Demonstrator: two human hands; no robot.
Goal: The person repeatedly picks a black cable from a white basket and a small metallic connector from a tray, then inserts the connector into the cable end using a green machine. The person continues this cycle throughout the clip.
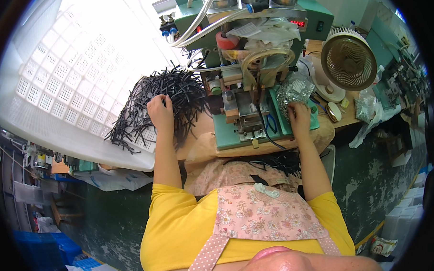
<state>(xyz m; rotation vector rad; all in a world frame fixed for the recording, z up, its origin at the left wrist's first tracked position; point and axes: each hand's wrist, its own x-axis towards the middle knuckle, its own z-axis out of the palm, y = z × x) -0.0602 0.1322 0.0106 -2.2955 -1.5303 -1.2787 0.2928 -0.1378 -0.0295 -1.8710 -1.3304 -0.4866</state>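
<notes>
On the bench, left hand (159,111) pinches thin black strips (170,96); right hand (298,114) fingers curl into glinting metal bits (294,90).

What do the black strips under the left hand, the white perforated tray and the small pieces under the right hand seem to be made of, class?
Black strips: probably plastic or rubber tubing, matt, slightly bent, loosely tangled.
White tray: moulded plastic, judging by its even grid of holes and smooth sheen.
Small pieces: likely metal, silvery and glinting, apparently inside a clear bag.
</notes>
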